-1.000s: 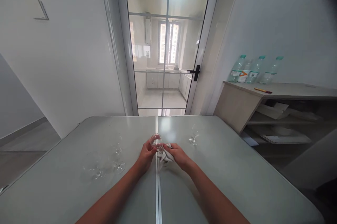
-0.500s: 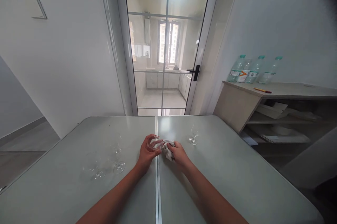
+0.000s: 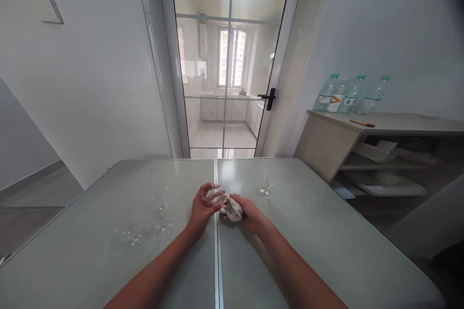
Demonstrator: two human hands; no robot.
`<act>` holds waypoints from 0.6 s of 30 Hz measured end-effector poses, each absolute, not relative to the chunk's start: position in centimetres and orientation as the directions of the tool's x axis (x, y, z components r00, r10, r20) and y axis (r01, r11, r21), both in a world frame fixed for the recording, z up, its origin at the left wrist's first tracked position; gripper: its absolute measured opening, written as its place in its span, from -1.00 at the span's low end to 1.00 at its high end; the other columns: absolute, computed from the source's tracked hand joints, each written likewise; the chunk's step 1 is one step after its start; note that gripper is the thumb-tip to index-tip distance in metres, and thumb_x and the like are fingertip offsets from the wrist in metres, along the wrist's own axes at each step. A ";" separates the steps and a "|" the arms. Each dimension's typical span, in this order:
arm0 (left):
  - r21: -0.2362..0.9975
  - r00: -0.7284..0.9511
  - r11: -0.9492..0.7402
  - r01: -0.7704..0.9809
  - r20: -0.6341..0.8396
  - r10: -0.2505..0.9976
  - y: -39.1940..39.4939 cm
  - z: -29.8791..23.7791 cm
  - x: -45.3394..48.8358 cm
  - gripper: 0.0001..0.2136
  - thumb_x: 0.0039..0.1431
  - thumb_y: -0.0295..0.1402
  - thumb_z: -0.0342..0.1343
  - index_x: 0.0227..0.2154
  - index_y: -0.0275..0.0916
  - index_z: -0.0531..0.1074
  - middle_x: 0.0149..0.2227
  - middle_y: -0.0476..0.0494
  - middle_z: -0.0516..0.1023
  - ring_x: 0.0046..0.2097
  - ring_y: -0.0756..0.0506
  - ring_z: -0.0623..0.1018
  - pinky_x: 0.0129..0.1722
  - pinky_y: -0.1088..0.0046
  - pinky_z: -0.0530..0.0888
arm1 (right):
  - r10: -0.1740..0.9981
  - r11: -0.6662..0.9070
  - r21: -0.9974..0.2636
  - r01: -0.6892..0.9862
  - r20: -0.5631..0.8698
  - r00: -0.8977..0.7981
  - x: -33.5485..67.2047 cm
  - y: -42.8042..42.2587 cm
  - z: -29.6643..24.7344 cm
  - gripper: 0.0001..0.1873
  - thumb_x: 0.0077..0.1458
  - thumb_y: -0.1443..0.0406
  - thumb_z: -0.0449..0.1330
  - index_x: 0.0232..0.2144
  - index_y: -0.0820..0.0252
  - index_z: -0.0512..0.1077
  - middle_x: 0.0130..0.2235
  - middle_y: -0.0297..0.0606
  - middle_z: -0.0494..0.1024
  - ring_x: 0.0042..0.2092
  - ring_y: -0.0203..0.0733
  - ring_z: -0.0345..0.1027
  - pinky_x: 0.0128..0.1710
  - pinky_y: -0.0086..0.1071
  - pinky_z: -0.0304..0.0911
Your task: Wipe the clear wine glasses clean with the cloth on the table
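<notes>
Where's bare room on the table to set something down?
Bare: tabletop between left forearm and right forearm; right of the latter, nearer than the lone glass. Crowded: left of the left forearm, among glasses, and mid-table, where left hand holds a glass, right hand a cloth.

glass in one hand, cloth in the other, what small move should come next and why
Probably a slight turn of the glass within the cloth: the left hand holds the bowl, while the right hand bunches the cloth at the stem end, so turning could bring another part against it.
</notes>
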State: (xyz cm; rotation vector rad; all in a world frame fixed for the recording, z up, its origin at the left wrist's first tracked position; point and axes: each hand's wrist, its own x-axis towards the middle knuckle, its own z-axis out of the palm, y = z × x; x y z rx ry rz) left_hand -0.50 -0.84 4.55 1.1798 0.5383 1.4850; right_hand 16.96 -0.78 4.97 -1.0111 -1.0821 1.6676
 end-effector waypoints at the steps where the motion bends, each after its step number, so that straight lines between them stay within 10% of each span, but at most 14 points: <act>1: 0.836 0.112 -0.282 -0.470 0.373 0.921 -0.8 4.5 -0.5 -0.42 -0.09 -0.36 0.48 0.01 -0.09 0.39 0.10 -0.19 0.43 0.09 -0.37 0.58 0.06 0.04 0.55 | 0.960 -0.190 -0.969 -0.155 -0.151 -0.236 17.3 -0.7 5.0 -0.52 0.03 -0.06 0.29 -0.32 0.27 0.55 -0.41 -0.17 0.58 -0.39 -0.09 0.48 -0.36 -0.24 0.41; 7: 0.865 0.181 -0.253 -0.434 0.358 0.916 -1.3 4.4 0.0 -0.43 -0.17 -0.48 0.50 -0.06 -0.12 0.44 0.05 -0.16 0.49 0.09 -0.38 0.57 0.05 0.07 0.55 | 0.999 0.012 -1.000 0.005 0.012 0.038 17.8 0.0 5.0 -0.60 -0.11 0.03 0.41 -0.39 0.24 0.52 -0.39 -0.25 0.56 -0.30 -0.13 0.41 -0.39 -0.40 0.27; 13: 0.873 0.188 -0.238 -0.426 0.342 0.921 -1.3 4.4 -0.3 -0.43 -0.15 -0.43 0.50 -0.01 -0.17 0.49 0.10 -0.23 0.47 0.09 -0.39 0.56 0.02 0.15 0.57 | 0.902 -0.321 -0.912 -0.255 -0.212 -0.377 16.9 -1.1 5.4 -0.46 0.10 -0.12 0.26 -0.19 0.25 0.51 -0.29 -0.13 0.62 -0.34 -0.14 0.51 -0.38 -0.33 0.38; 18: 0.849 0.158 -0.230 -0.475 0.340 0.927 -0.8 3.8 -0.4 -0.41 -0.10 -0.40 0.48 0.04 -0.08 0.46 0.11 -0.19 0.43 0.10 -0.39 0.57 0.02 0.10 0.57 | 0.954 -0.202 -0.973 0.109 -0.221 -0.204 17.2 -0.7 5.2 -0.52 0.18 -0.09 0.15 -0.28 0.22 0.48 -0.51 -0.25 0.53 -0.54 -0.15 0.42 -0.56 -0.38 0.25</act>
